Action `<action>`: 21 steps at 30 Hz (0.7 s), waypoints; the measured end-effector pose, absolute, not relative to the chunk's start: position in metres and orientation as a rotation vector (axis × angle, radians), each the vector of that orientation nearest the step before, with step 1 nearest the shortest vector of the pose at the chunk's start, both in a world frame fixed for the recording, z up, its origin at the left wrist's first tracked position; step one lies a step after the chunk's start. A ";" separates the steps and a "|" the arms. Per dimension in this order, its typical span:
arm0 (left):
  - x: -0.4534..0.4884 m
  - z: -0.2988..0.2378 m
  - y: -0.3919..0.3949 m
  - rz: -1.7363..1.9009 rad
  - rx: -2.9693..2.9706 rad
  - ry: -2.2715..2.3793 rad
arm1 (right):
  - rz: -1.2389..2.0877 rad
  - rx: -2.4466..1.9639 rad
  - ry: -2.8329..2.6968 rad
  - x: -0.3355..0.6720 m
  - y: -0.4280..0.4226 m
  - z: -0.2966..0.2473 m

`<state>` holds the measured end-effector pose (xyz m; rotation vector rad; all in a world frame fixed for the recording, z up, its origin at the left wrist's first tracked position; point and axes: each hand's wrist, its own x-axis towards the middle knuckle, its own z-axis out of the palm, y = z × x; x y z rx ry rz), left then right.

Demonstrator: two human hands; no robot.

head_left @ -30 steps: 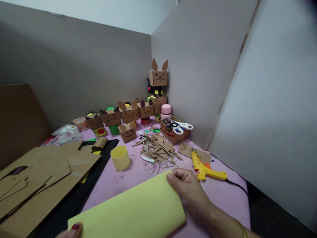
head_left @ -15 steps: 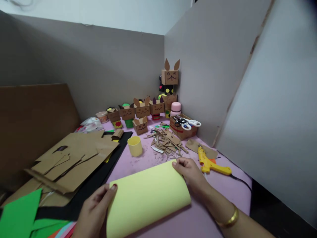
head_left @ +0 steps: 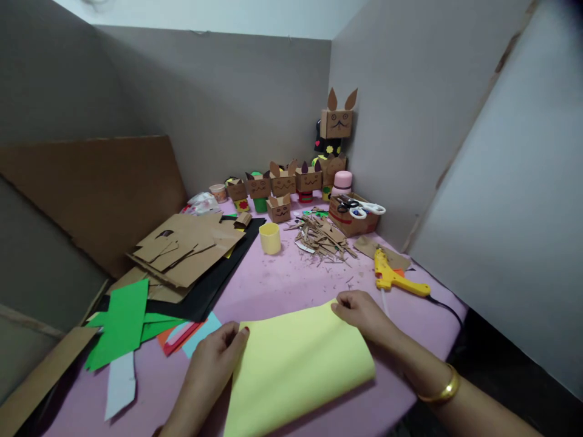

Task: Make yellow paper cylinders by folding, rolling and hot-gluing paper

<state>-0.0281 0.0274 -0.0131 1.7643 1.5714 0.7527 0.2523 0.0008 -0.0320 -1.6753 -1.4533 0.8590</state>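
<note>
A folded sheet of pale yellow foam paper (head_left: 296, 364) lies on the pink table (head_left: 282, 285) right in front of me. My left hand (head_left: 214, 358) grips its left edge, thumb on top. At the far right corner of the sheet my right hand (head_left: 364, 312) pinches the fold; a gold bangle sits on that wrist. Both hands are closed on the sheet.
A yellow glue gun (head_left: 396, 276) lies just beyond my right hand. Cardboard scraps (head_left: 323, 240), a yellow cup (head_left: 270, 238), a box with scissors (head_left: 353, 215) and several cardboard box animals (head_left: 282, 182) stand farther back. Brown card, black and green sheets (head_left: 122, 321) lie left.
The view has pulled back and turned left, showing more of the table's left side. My left hand has come fully into view on the sheet's edge; both hands keep hold of it.
</note>
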 end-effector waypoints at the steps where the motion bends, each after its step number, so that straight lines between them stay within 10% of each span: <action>1: -0.029 -0.015 0.028 0.682 1.897 1.603 | 0.820 -1.699 -1.481 0.252 0.002 -0.033; 21: -0.025 -0.019 0.019 0.386 2.378 1.759 | 0.609 -1.946 -1.736 0.255 0.007 -0.041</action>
